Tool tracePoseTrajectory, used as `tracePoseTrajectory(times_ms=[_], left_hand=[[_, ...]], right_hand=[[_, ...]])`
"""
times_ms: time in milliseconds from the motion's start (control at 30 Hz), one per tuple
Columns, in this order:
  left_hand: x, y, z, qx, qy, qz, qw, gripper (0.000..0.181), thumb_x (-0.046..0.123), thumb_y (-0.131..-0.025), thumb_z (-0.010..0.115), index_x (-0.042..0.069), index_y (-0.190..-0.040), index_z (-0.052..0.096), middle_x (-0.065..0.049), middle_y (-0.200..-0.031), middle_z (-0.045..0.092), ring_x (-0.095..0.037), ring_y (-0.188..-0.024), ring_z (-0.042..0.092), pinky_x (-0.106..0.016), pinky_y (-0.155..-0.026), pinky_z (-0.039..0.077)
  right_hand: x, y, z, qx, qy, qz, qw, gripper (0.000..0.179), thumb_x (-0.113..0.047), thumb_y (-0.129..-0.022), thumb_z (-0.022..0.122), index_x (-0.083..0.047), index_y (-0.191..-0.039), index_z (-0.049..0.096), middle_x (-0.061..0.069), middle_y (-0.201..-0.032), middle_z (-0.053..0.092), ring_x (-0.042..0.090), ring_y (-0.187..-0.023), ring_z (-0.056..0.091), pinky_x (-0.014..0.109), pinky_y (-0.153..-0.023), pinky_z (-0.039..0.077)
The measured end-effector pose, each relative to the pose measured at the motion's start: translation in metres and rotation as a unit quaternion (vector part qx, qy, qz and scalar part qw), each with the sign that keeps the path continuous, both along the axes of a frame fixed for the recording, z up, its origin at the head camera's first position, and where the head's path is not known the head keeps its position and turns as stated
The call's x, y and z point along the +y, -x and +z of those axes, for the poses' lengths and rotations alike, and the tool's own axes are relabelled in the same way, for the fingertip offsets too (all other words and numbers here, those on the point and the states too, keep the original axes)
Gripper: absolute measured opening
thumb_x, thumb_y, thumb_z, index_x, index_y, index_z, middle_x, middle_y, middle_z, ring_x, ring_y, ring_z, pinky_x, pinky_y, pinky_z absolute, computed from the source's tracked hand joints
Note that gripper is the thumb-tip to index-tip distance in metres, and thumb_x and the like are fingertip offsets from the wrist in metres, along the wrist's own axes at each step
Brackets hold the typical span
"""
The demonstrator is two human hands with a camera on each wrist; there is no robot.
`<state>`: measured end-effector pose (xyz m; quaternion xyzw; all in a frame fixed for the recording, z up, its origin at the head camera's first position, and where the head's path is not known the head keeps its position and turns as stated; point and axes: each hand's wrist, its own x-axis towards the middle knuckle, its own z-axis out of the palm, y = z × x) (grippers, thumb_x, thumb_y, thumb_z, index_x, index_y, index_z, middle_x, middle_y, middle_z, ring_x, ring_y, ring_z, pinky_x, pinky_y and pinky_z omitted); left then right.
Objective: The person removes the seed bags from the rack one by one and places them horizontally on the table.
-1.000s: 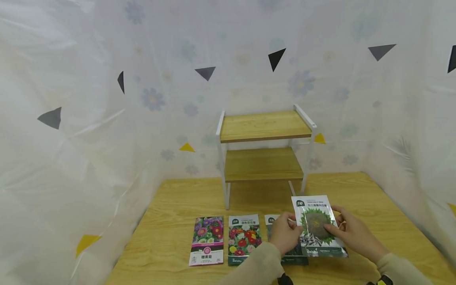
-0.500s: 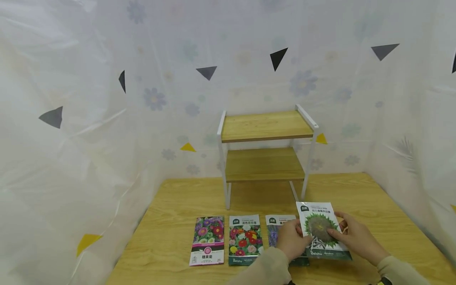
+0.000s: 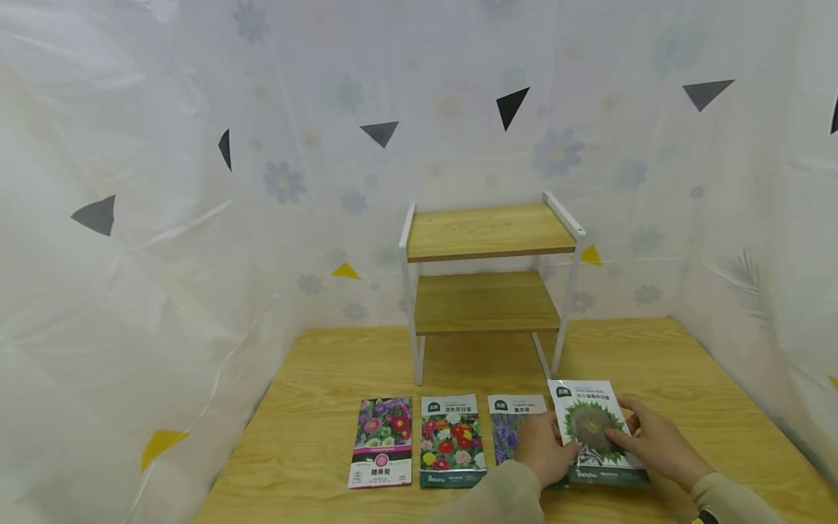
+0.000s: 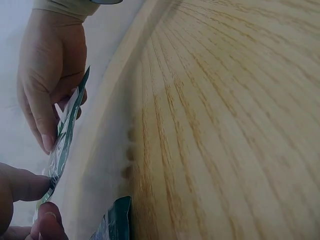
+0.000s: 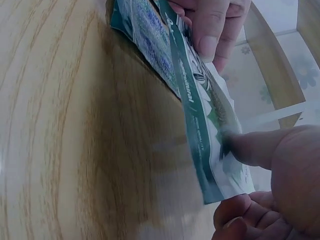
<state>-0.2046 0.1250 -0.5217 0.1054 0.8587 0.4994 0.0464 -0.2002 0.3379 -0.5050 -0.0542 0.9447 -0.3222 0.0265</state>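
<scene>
Both hands hold one sunflower seed packet (image 3: 592, 429), white with a green band along its bottom. My left hand (image 3: 545, 450) pinches its left edge, thumb on the front. At the right side my right hand (image 3: 657, 440) grips it, thumb across the printed flower head and fingers behind. In the right wrist view the packet (image 5: 200, 110) is tilted just above the table. A lavender seed packet (image 3: 505, 433) lies right beside it, partly covered by my left hand. Farther left lie a zinnia seed packet (image 3: 452, 440) and a pink-banded flower seed packet (image 3: 381, 444).
A two-tier wooden shelf (image 3: 487, 302) with a white frame stands behind the packets on the wooden table (image 3: 314, 378). Translucent sheeting (image 3: 196, 255) with flowers and triangles surrounds the table's back and sides.
Both hands have brought the sunflower seed packet down and slightly to the right, closer to the table. More of the lavender packet now shows. The other packets have stayed put.
</scene>
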Motion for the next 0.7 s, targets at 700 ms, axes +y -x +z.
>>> tracePoseTrajectory(times_ms=[700], left_hand=[[0.016, 0.002, 0.002, -0.022, 0.119, 0.004, 0.9927, 0.055, 0.032, -0.077, 0.079, 0.002, -0.119, 0.063, -0.007, -0.113, 0.061, -0.02, -0.11, 0.056, -0.033, -0.09, 0.048]], right_hand=[[0.013, 0.007, -0.015, -0.034, -0.014, -0.005, 0.9993, 0.076, -0.045, -0.09, 0.064, 0.016, -0.131, 0.043, 0.005, -0.082, 0.052, 0.018, -0.068, 0.046, 0.032, -0.058, 0.039]])
